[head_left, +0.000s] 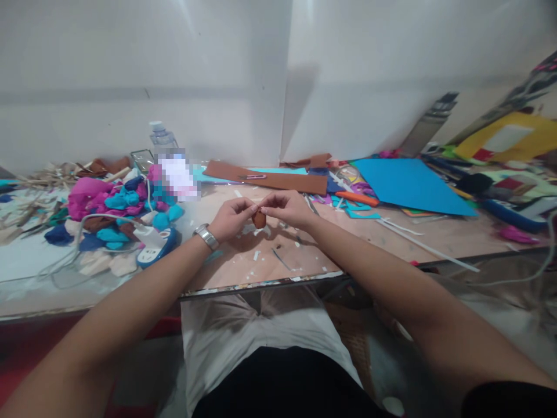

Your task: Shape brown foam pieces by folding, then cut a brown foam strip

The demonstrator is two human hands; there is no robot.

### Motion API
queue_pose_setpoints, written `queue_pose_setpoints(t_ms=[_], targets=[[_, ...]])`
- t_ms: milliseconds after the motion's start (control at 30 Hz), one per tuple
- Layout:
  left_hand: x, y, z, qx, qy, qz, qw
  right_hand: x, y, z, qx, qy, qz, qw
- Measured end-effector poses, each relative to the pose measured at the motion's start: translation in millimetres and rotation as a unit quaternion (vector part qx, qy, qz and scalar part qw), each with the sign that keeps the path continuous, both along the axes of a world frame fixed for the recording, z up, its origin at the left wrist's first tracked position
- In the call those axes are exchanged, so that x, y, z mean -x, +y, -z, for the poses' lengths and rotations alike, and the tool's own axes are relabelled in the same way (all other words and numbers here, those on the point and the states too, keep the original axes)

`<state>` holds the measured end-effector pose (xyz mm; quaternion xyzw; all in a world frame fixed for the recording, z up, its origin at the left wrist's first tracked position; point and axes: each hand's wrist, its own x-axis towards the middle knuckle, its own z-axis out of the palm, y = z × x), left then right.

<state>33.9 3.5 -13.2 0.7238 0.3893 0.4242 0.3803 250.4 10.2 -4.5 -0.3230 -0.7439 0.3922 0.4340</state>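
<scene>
Between both hands, over the middle of the worktable [243, 273], is a small rounded brown piece [259, 220], perhaps of the same sheet material as the brown strip behind it. My left hand [232, 218], with a silver watch at its wrist, pinches the upper left of the piece. My right hand [289, 208] pinches its upper right, the fingertips of the two hands nearly meeting. Just beyond the hands lies the long brown strip [278, 181] with a small clip-like item [253, 177] on it. White scraps are strewn beneath my hands.
Left, crumpled coloured bundles [93, 197] lie by a power strip [152, 249] with a cable. A clear bottle [162, 134] stands behind. Right are a blue sheet [411, 186], an orange cutter [357, 198] and a thin white strip [429, 245]. A white wall rises at the back.
</scene>
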Motion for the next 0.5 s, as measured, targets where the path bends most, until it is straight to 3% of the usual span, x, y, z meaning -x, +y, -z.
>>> queue_pose_setpoints(t_ms=[133,400,500], targets=[[-0.6,-1.0,-1.0,0.003,-0.003,0.015,1.0,0.4,2.7,4.7,0.056,0.019,-0.04,0.997],[-0.8,-4.4,0.1,0.044,0.02,0.001,0.999,0.4,2.9,5.8,0.066,0.015,-0.025,0.997],[-0.9,-5.5,1.3,0.02,0.02,0.011,1.0,1.6,3.1,7.2,0.085,0.029,-0.03,0.995]])
